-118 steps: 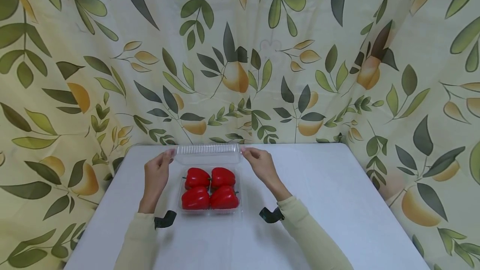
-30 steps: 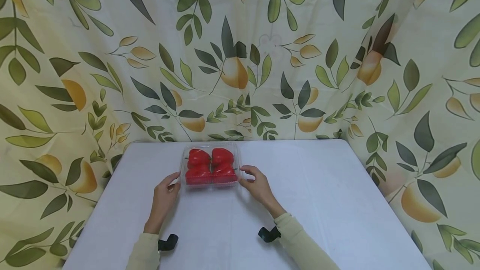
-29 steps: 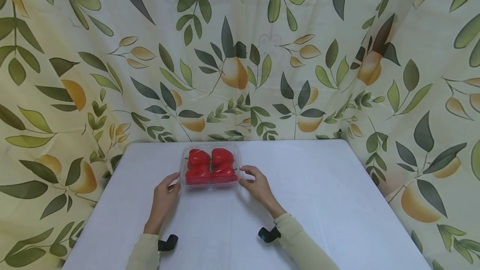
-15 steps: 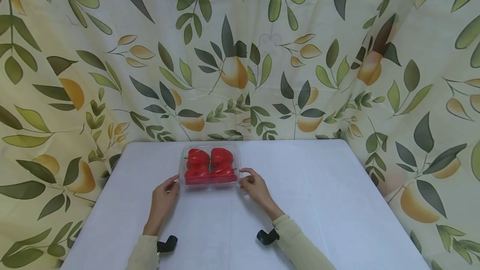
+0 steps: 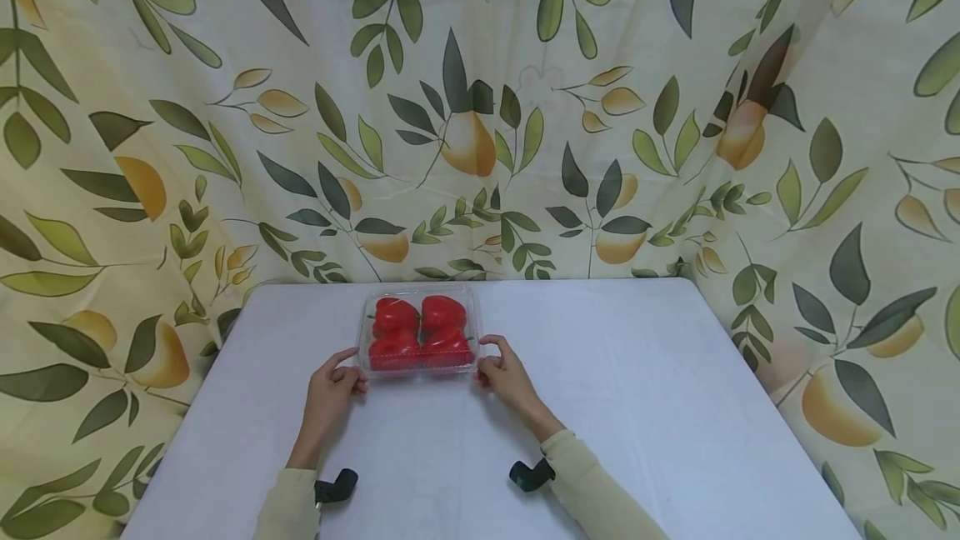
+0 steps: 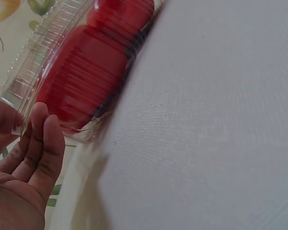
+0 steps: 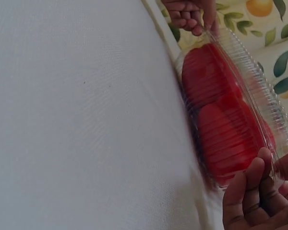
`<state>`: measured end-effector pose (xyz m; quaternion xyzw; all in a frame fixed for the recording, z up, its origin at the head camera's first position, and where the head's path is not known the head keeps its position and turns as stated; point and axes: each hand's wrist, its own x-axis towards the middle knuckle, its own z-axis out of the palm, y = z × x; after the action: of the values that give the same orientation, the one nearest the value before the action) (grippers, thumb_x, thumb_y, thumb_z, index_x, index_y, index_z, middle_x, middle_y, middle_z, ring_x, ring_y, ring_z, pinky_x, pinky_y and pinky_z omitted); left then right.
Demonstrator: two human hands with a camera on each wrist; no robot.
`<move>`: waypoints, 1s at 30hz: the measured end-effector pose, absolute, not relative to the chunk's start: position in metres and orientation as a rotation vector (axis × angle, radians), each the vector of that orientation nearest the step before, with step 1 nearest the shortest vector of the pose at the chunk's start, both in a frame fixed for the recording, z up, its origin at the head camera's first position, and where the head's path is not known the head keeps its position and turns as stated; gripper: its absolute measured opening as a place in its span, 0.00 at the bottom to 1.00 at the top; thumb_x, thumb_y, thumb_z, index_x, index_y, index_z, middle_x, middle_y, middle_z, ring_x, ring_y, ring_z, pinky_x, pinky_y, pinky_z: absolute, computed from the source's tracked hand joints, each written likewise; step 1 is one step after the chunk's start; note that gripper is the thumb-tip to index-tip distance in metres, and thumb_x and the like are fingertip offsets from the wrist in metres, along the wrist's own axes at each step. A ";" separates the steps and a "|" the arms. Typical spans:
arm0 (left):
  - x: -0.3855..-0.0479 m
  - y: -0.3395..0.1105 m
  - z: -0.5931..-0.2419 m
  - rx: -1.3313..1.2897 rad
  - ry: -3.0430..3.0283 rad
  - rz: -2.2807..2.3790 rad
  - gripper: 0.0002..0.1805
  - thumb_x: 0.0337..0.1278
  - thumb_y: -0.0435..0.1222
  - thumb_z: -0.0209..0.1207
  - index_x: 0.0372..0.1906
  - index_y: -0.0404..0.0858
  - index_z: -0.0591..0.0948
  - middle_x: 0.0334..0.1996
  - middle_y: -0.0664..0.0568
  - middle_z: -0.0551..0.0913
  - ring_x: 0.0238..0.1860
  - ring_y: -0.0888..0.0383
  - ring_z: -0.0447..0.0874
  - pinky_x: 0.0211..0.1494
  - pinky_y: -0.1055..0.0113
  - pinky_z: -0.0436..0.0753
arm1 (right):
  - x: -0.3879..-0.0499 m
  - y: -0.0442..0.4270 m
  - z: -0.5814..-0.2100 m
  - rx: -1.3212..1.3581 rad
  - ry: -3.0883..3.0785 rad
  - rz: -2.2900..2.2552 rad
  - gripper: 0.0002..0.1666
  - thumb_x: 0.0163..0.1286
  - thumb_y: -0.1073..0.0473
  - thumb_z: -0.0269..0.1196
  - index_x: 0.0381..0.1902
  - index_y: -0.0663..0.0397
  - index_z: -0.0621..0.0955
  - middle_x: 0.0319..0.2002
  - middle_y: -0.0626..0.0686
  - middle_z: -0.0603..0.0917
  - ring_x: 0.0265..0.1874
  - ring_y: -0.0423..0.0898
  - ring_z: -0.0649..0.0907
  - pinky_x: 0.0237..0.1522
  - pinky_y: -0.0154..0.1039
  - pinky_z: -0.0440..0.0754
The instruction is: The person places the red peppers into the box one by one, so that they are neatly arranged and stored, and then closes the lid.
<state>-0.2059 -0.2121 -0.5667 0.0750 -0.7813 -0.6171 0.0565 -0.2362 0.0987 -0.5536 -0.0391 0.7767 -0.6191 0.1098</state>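
A clear plastic clamshell container [image 5: 423, 290] stands near the back of the table, its lid lying over several red bell peppers [image 5: 444, 315]. My left hand [image 5: 330, 394] pinches the front left corner of its rim between thumb and index finger. At the front right corner, my right hand [image 5: 512, 375] pinches the rim likewise. In the left wrist view, the other fingers [image 6: 52, 143] of the left hand are bent below the rim, beside the container's ribbed wall. The right wrist view shows both hands at the two ends of the container's front side. Whether the lid is snapped down cannot be told.
A white cloth [image 5: 637, 407] covers the table. Directly behind the table hangs a leaf-and-fruit patterned curtain [image 5: 525, 215], which also runs along both sides. A small black device [image 5: 337, 486] sits at each wrist.
The raised lid has come down over the peppers, and the container sits farther back. Both hands have moved from the lid's upper edge to the front corners. Lately only the fingers shift slightly.
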 end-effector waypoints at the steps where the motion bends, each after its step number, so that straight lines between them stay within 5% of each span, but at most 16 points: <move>1: -0.206 -0.212 -0.567 0.229 -2.364 -1.877 0.21 0.65 0.27 0.50 0.62 0.34 0.75 0.29 0.42 0.86 0.25 0.63 0.83 0.33 0.71 0.87 | -0.236 0.098 -0.554 -0.109 2.282 -1.827 0.22 0.74 0.62 0.52 0.65 0.53 0.67 0.35 0.71 0.83 0.28 0.55 0.80 0.33 0.39 0.83; 12: -0.207 -0.209 -0.564 0.298 -2.350 -1.876 0.21 0.65 0.27 0.51 0.61 0.33 0.77 0.28 0.44 0.86 0.24 0.62 0.83 0.31 0.71 0.87 | -0.236 0.096 -0.558 -0.087 2.269 -1.890 0.21 0.73 0.64 0.53 0.62 0.51 0.69 0.28 0.59 0.83 0.26 0.45 0.79 0.33 0.36 0.82; 20: -0.210 -0.210 -0.567 0.349 -2.376 -1.877 0.21 0.68 0.31 0.50 0.64 0.37 0.75 0.35 0.40 0.87 0.28 0.61 0.86 0.36 0.72 0.88 | -0.240 0.091 -0.559 -0.080 2.284 -1.899 0.22 0.70 0.65 0.52 0.62 0.53 0.69 0.24 0.59 0.81 0.21 0.41 0.75 0.26 0.32 0.76; 30: -0.200 -0.214 -0.566 0.359 -2.442 -1.746 0.23 0.73 0.39 0.48 0.70 0.43 0.67 0.44 0.39 0.87 0.39 0.50 0.89 0.41 0.66 0.89 | -0.243 0.107 -0.548 -0.056 2.381 -1.711 0.27 0.74 0.56 0.55 0.69 0.48 0.66 0.35 0.55 0.88 0.30 0.48 0.85 0.34 0.37 0.85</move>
<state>-0.2001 -0.2139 -0.5663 0.1186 -0.8063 -0.5764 0.0593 -0.2429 0.1065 -0.5479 -0.0191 0.8075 -0.5802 0.1042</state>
